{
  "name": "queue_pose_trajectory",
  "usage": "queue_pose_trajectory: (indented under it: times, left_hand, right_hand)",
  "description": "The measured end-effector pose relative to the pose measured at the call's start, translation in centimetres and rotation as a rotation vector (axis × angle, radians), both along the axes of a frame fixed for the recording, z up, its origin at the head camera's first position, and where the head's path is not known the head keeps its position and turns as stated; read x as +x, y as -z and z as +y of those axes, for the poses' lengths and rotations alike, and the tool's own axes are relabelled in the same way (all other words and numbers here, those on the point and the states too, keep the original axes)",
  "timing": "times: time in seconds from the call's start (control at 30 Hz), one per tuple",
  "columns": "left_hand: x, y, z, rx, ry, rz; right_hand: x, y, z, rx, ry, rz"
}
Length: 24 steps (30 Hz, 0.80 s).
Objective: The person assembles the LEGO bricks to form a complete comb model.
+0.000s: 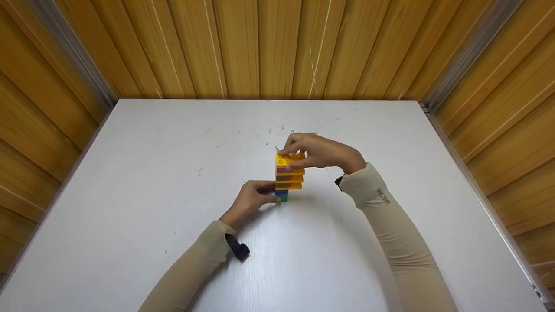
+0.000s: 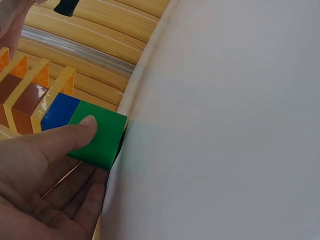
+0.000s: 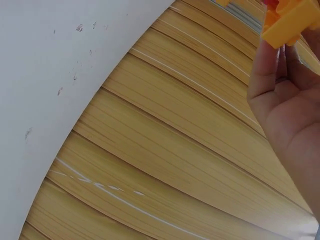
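A tower of toy building bricks (image 1: 284,182) stands upright on the table. Its base is a green brick (image 2: 102,127) under a blue brick (image 2: 61,111). Above these, wide orange-yellow plates that jut to the right alternate with brown bricks (image 2: 31,100), and a purple brick (image 1: 282,170) lies near the top. My left hand (image 1: 251,199) grips the base from the left, thumb on the green brick and fingers behind it. At the top, my right hand (image 1: 323,151) holds the studded yellow brick (image 1: 282,160) between thumb and fingers. In the right wrist view only part of this yellow brick (image 3: 292,25) shows.
The white table (image 1: 130,173) bears small dark marks beyond the tower. Wood-look panel walls (image 1: 277,47) close it in at the back and both sides. A dark strap (image 1: 237,248) sits at the left wrist.
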State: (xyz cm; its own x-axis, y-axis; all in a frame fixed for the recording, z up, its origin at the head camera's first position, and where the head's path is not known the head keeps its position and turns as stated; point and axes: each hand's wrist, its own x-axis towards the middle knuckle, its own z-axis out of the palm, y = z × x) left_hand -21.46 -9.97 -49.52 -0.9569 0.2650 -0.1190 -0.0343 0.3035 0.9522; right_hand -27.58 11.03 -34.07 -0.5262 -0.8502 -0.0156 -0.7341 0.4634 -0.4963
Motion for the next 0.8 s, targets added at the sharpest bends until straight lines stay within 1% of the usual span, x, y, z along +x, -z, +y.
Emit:
queue_pose_trajectory:
  times: [0.13, 0.37, 0.47, 0.6, 0.8]
  left_hand:
    - [-0.2, -0.1, 0.0, -0.006, 0.003, 0.020]
    - [-0.4, -0.3, 0.2, -0.021, 0.006, 0.033]
    - [-0.5, -0.3, 0.3, -0.028, -0.006, 0.030]
    - [-0.6, -0.5, 0.3, -0.039, -0.024, 0.020]
    - [-0.8, -0.7, 0.4, -0.054, -0.042, -0.003]
  right_hand:
    - [-0.2, 0.6, 0.3, -0.053, 0.012, 0.017]
    - [-0.7, 2.0, 0.8, -0.188, 0.085, 0.014]
    - [-1.0, 2.7, 0.9, -0.260, 0.106, 0.049]
    - [-1.5, 3.9, 0.9, -0.352, 0.140, 0.118]
    - [-2.2, 5.4, 0.5, -0.444, 0.227, 0.183]
